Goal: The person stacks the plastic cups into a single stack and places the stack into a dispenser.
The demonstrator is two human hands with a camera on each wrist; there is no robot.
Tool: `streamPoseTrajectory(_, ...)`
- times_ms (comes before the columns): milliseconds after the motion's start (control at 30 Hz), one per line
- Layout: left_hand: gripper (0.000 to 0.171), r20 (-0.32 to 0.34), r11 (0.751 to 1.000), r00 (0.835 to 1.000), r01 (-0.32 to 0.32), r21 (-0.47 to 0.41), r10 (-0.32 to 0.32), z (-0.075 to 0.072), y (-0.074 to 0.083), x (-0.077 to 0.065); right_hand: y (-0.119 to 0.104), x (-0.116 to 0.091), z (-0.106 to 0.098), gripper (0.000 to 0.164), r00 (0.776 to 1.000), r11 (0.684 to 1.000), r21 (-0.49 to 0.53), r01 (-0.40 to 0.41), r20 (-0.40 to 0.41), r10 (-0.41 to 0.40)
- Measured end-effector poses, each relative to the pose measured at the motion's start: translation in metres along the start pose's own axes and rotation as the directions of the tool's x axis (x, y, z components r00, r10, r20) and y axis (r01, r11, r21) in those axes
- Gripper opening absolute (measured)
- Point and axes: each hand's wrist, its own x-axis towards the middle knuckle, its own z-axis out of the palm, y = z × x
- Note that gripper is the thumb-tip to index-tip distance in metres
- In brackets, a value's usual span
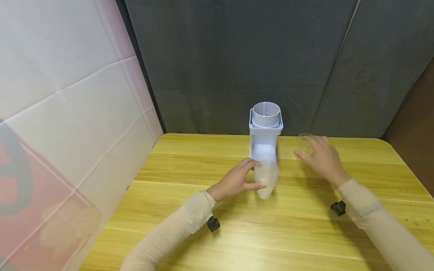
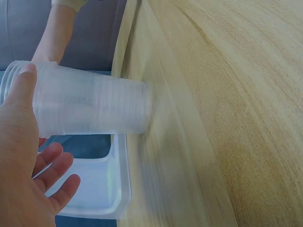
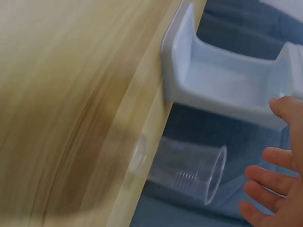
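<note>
My left hand (image 1: 235, 180) grips a stack of clear plastic cups (image 2: 92, 101) near its rims, between thumb and index finger, its other fingers spread loose. The stack stands roughly upright in front of a pale blue-white cup dispenser (image 1: 263, 150); whether its base touches the table I cannot tell. On the dispenser's right, a single clear plastic cup (image 3: 191, 165) stands on the table. Around that cup's far side and rim, in the head view, hovers my right hand (image 1: 322, 158). The right wrist view shows its fingers (image 3: 270, 179) loosely bent and apart from the cup.
The dispenser has a round tube (image 1: 266, 114) on top and an open bay beneath. A wooden table (image 1: 203, 162) runs back to a dark grey curtain (image 1: 220, 67). A white printed panel (image 1: 68, 113) borders the left side, a brown surface (image 1: 413, 128) the right.
</note>
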Motion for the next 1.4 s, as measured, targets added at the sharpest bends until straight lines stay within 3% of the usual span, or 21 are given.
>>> streamPoseTrajectory(300,0.065,-0.004,1.000,1.000,-0.001,-0.001,0.001,0.000,0.000,0.000,0.021,0.013,-0.001,0.064,0.997,0.997,-0.052,-0.061,0.049,0.063)
streamPoseTrajectory(733,0.065,-0.006,1.000,1.000,-0.013,-0.007,0.013,0.000,-0.002,0.000,0.032,0.020,0.005,0.068,0.986,0.991,-0.080,-0.111,0.114,0.119)
streamPoseTrajectory(1067,0.066,-0.002,1.000,1.000,-0.004,-0.009,0.004,-0.001,0.000,-0.001,0.033,0.020,0.007,0.067,0.988,0.990,-0.087,-0.107,0.100,0.115)
streamPoseTrajectory(1400,0.064,-0.002,1.000,1.000,-0.008,-0.007,0.008,-0.002,0.000,-0.001,0.017,0.014,0.002,0.070,0.991,0.998,-0.036,-0.060,0.115,0.064)
